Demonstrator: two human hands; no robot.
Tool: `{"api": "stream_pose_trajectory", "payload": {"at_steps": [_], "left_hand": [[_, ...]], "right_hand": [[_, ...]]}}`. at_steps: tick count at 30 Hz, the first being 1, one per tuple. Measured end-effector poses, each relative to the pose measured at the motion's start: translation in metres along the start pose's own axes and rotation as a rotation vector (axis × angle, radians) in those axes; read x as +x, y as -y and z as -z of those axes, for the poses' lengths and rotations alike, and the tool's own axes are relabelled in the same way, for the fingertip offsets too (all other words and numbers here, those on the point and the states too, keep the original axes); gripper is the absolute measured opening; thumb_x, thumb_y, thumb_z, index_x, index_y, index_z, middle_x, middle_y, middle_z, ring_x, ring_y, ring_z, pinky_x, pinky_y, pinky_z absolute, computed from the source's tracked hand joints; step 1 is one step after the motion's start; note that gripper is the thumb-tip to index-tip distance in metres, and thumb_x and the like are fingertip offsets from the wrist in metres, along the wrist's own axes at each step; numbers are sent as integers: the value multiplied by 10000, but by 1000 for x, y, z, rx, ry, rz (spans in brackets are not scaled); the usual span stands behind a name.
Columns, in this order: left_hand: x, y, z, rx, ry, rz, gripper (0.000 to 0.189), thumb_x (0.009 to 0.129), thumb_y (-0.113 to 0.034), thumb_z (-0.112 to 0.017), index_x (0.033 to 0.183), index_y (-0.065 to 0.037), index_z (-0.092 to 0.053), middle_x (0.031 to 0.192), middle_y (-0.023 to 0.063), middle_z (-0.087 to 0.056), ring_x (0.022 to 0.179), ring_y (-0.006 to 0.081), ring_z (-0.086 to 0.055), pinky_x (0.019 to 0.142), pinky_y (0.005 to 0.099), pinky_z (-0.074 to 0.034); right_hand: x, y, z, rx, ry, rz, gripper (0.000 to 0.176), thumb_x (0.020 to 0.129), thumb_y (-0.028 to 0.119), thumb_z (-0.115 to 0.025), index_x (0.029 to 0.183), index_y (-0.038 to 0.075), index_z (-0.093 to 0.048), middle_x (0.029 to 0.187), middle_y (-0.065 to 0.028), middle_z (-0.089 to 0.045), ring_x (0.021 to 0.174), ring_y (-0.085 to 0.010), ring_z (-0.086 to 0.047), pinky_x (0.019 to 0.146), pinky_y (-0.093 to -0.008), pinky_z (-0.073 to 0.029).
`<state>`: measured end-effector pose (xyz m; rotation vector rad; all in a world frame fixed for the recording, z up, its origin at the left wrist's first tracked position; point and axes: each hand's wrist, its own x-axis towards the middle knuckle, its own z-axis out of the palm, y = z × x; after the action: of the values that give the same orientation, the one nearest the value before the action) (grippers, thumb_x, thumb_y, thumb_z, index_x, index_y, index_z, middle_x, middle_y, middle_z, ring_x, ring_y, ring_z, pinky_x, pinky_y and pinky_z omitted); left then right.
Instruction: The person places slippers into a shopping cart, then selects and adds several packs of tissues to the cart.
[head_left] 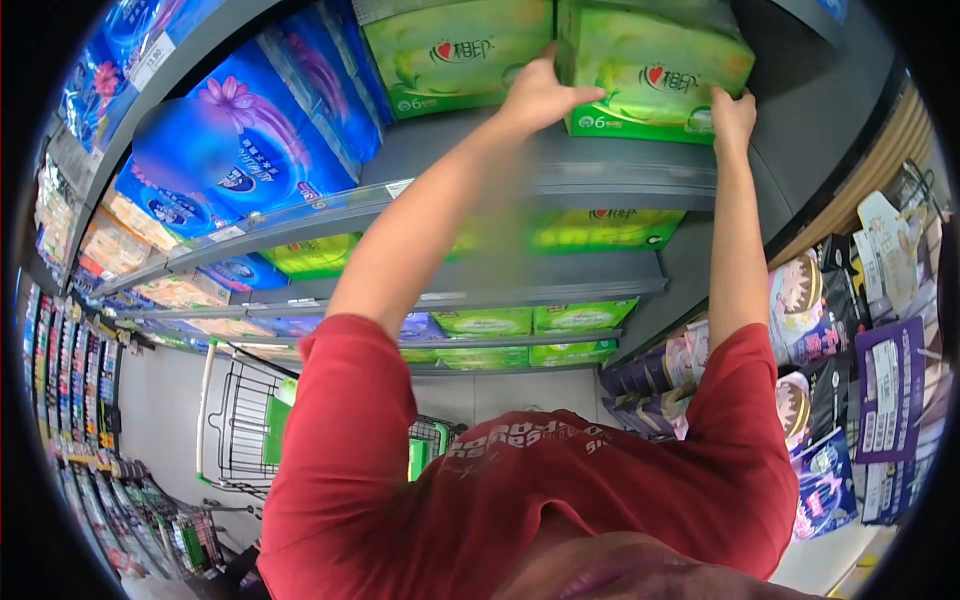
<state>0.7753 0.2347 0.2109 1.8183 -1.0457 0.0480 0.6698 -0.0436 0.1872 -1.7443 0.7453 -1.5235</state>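
Two green tissue packs stand side by side on the upper grey shelf, the left pack (pixel 455 50) and the right pack (pixel 650 75). My left hand (pixel 545 92) is at the gap between them, fingers spread, its thumb reaching toward the left side of the right pack. At the right pack's lower right edge, my right hand (pixel 733 112) has its fingers curled round the corner. The right pack's front stands slightly tilted. Part of my left hand's fingertips is hidden between the packs.
Blue packs (pixel 240 140) fill the shelf to the left. Lower shelves hold more green packs (pixel 600 230). A shopping cart (pixel 245 425) stands on the floor at lower left. Hanging packages (pixel 888 390) line the right side, beyond the shelf's side panel.
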Motion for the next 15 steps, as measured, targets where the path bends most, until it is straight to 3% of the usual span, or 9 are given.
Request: {"api": "stream_pose_trajectory", "payload": {"at_steps": [2,4,6,8,10,11,12,13,15], "left_hand": [[12,4,-12,-2,-27,74,764,647,-282,-783,1249,24,-424,1224,201,-527,1153,307,-505,958,335,-411],[24,10,-22,-16,-52,144,774,643,-272,-786,1254,19,-411,1230,193,-525,1154,308,-503,962,321,-407],[30,20,-34,-51,-27,115,815,634,-265,-795,1275,20,-380,1238,189,-519,1160,298,-499,966,323,-402],[29,22,-44,50,-117,81,811,635,-257,-790,1270,33,-376,1171,208,-561,1105,315,-538,932,341,-432],[23,15,-41,135,9,150,818,628,-242,-787,1262,54,-364,1086,226,-599,1030,336,-578,887,359,-465],[17,16,-44,117,-59,115,795,637,-216,-772,1246,83,-358,996,248,-621,963,343,-606,843,374,-488],[4,8,-45,121,-171,72,760,653,-212,-764,1233,88,-374,1027,256,-596,991,350,-589,862,381,-477],[-9,-1,-45,119,-245,161,637,663,-224,-771,1179,1,-474,1132,210,-555,1069,351,-529,923,392,-423],[-37,-6,-43,81,-405,-143,708,633,-152,-767,1206,40,-398,1151,225,-492,1104,371,-470,942,422,-397]], "right_hand": [[10,-9,-1,106,255,-131,530,680,178,-618,1095,-139,-534,1116,-278,-577,1071,-338,-560,892,-346,-420],[9,-9,-5,157,234,-169,488,671,155,-605,1058,-138,-554,1041,-248,-615,1003,-324,-593,865,-337,-428],[6,-5,-1,131,234,-100,358,727,78,-565,1022,-123,-542,939,-184,-612,811,-232,-603,725,-319,-467],[4,-4,7,225,310,-118,353,728,49,-557,1029,-134,-535,939,-171,-616,802,-224,-597,723,-316,-465],[10,-16,7,366,287,-137,330,733,32,-552,1018,-133,-545,949,-161,-615,816,-217,-594,721,-311,-463],[7,-14,10,396,240,-143,324,722,16,-552,1010,-132,-561,951,-154,-616,816,-203,-589,729,-314,-459],[2,-9,15,426,198,-150,320,711,-1,-552,1002,-131,-578,952,-147,-617,817,-189,-584,736,-316,-455],[-6,-1,17,464,121,-155,307,720,-10,-553,1000,-133,-578,947,-147,-616,808,-189,-582,724,-319,-458],[-14,0,25,500,85,-141,276,747,-17,-572,995,-139,-575,960,-158,-610,786,-201,-580,699,-332,-469]]}}
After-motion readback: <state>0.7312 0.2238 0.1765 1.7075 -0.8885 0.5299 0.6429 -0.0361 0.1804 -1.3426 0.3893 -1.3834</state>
